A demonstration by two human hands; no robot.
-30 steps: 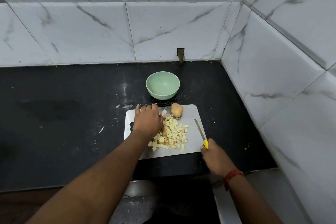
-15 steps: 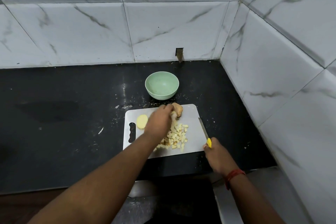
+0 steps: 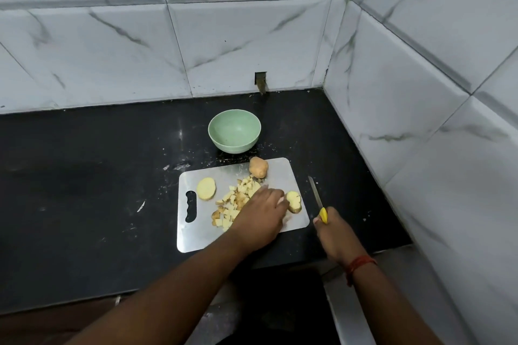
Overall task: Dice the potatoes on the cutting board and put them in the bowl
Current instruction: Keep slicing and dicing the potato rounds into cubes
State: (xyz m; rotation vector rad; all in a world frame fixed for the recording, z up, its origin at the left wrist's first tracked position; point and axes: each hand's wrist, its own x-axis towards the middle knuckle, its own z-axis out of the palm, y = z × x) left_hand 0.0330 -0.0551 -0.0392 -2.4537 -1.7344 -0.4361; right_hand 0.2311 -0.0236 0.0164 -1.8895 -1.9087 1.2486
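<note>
Countertop (image 3: 84,190) carried the cutting board (image 3: 196,238), with the empty bowl (image 3: 235,131) just beyond for loading. I steadied a potato piece (image 3: 293,201) with my left hand (image 3: 259,216), fingers on it beside the dice pile (image 3: 238,199). My right hand (image 3: 332,232) gripped the knife (image 3: 318,199) off the board's edge, ready to cut.

bowl (image 3: 235,130) behind cutting board (image 3: 201,238); diced potato (image 3: 235,202) mid-board, slice (image 3: 206,189) left, knife (image 3: 316,195) right

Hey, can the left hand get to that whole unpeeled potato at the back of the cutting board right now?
Probably yes. The left hand holds a potato piece near the board's right edge, and only low diced bits lie before the whole potato. It would have to let go first.
</note>
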